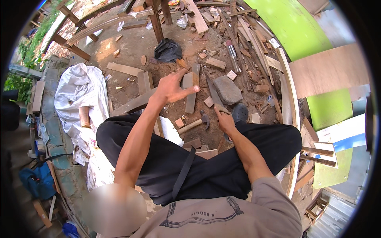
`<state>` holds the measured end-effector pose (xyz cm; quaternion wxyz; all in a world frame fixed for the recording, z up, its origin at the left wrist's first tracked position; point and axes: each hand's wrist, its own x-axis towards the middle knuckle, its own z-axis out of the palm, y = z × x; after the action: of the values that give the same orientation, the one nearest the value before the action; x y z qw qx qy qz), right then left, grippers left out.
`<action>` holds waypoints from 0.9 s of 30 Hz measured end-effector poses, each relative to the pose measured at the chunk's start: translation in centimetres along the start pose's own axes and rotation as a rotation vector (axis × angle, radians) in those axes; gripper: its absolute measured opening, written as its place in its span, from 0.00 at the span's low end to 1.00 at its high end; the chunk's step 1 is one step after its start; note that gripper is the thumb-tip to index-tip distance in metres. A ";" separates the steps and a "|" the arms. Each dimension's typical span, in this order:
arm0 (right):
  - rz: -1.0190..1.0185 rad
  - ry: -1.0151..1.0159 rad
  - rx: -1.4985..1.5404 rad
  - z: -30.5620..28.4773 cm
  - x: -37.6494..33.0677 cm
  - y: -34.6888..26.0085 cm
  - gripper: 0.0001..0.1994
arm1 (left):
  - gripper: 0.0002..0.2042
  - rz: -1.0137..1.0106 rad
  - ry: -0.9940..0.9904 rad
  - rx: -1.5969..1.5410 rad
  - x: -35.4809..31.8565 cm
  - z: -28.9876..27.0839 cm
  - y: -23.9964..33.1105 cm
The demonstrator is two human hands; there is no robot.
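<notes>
The left hand point(171, 85) is spread open, its thumb against the block point(193, 80), and is nearer it. The right hand point(225, 120) grips the saw point(214, 93); its long axis points forward and slightly left, between block and stone point(228, 90), the block lying forward-left of this hand.

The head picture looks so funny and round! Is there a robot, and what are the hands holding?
No robot here, just a person's bare hands. A wide fisheye camera worn on the head looks down, so straight edges bend. The right hand holds what looks like a saw. The left hand is spread, its thumb over a wood block; I can't tell whether it grips it. On the dirt ground lie a hammer, a grey stone block and wood scraps.
</notes>
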<state>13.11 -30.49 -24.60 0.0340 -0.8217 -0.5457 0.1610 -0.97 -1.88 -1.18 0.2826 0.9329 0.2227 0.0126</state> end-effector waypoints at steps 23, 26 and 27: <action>0.092 0.199 1.110 -20.9 5.4 -13.6 0.21 | 0.34 -0.064 0.098 -0.256 0.9 -0.3 -1.3; 0.141 0.224 1.068 -20.7 5.3 -13.4 0.18 | 0.34 -0.057 0.074 -0.251 1.0 0.2 -1.1; 0.146 0.241 1.060 -20.4 5.3 -13.3 0.17 | 0.33 -0.061 0.052 -0.236 1.0 0.1 -0.9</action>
<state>9.35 -17.85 -3.45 0.4944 -0.7403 -0.3235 0.3207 -0.44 -0.90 -1.87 0.3849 0.8853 0.2552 0.0546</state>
